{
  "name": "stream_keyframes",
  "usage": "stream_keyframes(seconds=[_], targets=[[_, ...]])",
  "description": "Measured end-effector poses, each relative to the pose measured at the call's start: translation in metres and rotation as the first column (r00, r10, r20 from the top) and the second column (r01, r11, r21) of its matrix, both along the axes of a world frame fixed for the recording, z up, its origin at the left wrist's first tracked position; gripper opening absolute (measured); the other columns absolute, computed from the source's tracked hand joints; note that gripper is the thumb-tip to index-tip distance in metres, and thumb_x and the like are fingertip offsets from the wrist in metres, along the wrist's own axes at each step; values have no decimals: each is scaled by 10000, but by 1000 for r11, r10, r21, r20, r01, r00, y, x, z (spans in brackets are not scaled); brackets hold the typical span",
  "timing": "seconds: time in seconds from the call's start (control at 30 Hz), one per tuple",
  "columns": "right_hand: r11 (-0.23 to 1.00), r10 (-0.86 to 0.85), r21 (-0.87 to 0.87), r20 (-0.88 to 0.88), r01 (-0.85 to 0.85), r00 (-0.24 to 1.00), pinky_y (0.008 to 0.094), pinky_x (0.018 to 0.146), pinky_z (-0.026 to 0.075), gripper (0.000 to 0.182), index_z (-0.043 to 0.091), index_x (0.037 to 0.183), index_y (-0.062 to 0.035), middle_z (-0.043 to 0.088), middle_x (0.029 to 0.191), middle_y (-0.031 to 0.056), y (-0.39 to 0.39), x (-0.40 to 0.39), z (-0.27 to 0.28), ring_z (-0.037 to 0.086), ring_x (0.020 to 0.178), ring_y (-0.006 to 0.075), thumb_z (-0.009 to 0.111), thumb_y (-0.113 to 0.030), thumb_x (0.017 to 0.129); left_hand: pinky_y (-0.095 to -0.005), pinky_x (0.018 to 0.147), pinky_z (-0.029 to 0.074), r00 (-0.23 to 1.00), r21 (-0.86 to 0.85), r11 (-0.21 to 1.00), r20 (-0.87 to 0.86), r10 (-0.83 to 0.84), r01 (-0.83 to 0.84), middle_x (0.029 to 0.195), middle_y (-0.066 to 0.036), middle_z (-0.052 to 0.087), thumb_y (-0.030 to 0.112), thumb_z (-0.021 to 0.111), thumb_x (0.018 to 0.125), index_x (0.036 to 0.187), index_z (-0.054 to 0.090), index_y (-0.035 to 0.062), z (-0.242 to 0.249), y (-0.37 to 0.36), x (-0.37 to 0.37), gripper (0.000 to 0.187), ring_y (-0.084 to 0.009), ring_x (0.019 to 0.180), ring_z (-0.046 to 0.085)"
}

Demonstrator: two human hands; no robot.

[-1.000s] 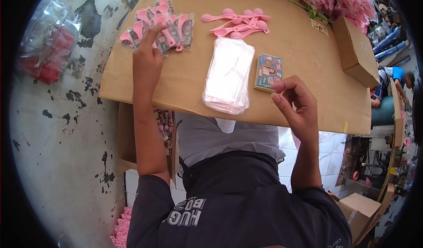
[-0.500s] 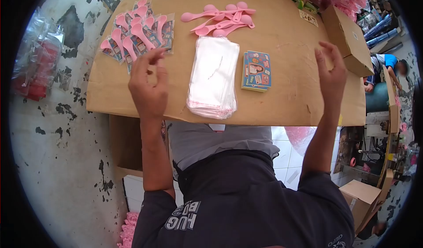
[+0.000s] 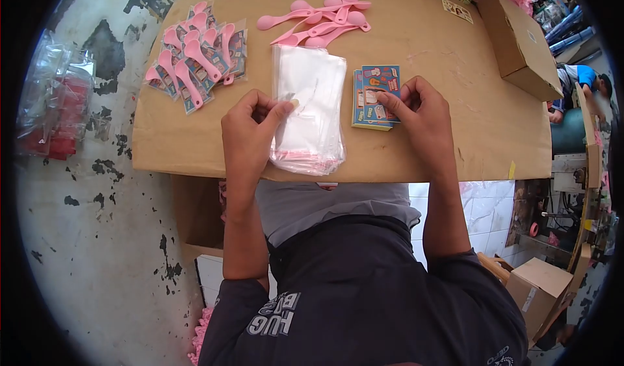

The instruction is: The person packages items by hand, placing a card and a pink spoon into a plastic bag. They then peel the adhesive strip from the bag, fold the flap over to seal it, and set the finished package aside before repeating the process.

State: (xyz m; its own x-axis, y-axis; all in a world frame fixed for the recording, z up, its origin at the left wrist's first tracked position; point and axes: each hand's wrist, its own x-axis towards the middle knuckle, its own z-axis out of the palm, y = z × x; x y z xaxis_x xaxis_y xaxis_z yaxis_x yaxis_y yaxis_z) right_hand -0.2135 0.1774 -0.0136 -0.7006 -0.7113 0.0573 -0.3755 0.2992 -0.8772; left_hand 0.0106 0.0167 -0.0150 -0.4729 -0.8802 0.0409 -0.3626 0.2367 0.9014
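Observation:
A stack of clear plastic bags [image 3: 312, 116] with pinkish lower edges lies at the middle front of the table. My left hand [image 3: 250, 129] is at its left side, fingers curled and thumb pressed on the top bag. Just right of the bags sits a small stack of blue printed cards [image 3: 376, 117]. My right hand [image 3: 426, 122] closes on the top card's right side, its thumb on the printed face and its fingertips partly hidden. Behind the bags lies a loose pile of pink spoons [image 3: 318, 25].
More pink spoons with cards in clear bags [image 3: 195, 57] are heaped at the back left. A cardboard box [image 3: 517, 48] stands at the right edge of the brown table [image 3: 481, 145]. Plastic packets [image 3: 62, 100] lie at far left. Another person [image 3: 575, 83] is at far right.
Both hands have come down and inward from raised positions above the table. The left now touches the plastic bags; the right has taken hold of the top card. The view has shifted slightly.

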Motion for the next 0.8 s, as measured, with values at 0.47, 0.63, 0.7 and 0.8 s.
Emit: stream_keyframes(seconds=[0.47,0.63,0.7,0.8], targets=[[962,-4,-271,27,11,1000,242,659,481,230,657,947,19,653,777,-2,1,-11,-5,569,697,55,628,-195,1027,-268,609,449,982,-362,919,-162,101,-155,845,-69,626,148,641,1012,975,717,-65,-2,7,14,229,-103,727,565],[974,-115,-188,49,122,992,217,560,432,247,630,990,-24,605,760,-20,6,-5,8,514,659,30,559,-247,1069,-223,619,385,873,-106,989,-487,37,-102,803,-22,627,177,568,1064,991,661,-3,-8,13,12,215,-57,702,486],[947,-53,-307,139,93,989,207,521,413,241,613,1020,-39,591,742,-22,6,-1,10,514,633,27,545,-263,1076,-224,624,399,828,13,1000,-561,26,-23,815,-38,661,177,553,1070,1027,631,11,-2,17,12,189,-56,702,517],[925,108,-379,339,31,935,196,454,375,231,574,1070,-58,567,713,-23,6,21,25,507,560,29,516,-281,1087,-226,662,444,837,43,993,-543,-66,107,854,-87,721,168,559,1064,1075,575,28,2,20,11,142,-77,718,590]])
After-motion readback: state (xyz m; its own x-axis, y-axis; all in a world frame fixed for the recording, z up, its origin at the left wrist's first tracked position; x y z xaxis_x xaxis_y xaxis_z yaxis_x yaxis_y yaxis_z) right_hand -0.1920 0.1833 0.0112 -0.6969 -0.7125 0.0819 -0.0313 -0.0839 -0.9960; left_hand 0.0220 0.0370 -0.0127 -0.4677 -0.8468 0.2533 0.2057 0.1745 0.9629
